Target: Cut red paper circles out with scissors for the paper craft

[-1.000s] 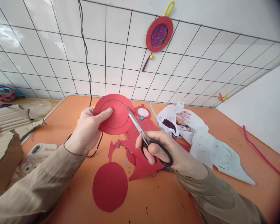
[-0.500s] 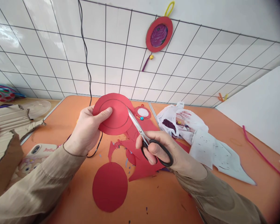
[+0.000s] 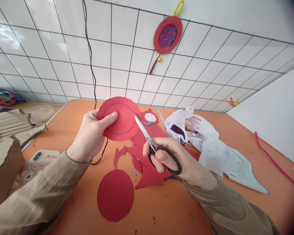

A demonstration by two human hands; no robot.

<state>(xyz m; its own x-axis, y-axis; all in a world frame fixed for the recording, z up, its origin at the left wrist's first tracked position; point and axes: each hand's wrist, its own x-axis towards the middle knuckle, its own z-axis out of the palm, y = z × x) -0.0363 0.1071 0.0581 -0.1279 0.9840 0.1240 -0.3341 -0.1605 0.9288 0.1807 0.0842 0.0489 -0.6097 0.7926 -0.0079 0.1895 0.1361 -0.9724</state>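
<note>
My left hand (image 3: 91,135) pinches a red paper disc (image 3: 123,125) by its left side, thumb on top and fingers hidden behind. A smaller circle is drawn inside the disc's edge. In my right hand (image 3: 172,153) is a pair of scissors (image 3: 143,130) with black handles. The blade tips lie at the drawn line on the disc's right side; whether they pierce the paper I cannot tell. Below, a second red paper circle (image 3: 115,195) rests on the orange table (image 3: 78,202). Red paper scraps (image 3: 153,174) spread under the scissors.
A small red ring ornament (image 3: 150,117) with a blue bell lies behind the scraps. To the right are a white plastic bag (image 3: 191,124) and white sheets (image 3: 235,166). Torn cardboard (image 3: 7,160) and a phone (image 3: 36,166) sit left. A round ornament (image 3: 167,34) hangs on the tiled wall.
Almost nothing differs. Both hands, the disc and the scissors keep their places, with only a very slight shift of the whole view.
</note>
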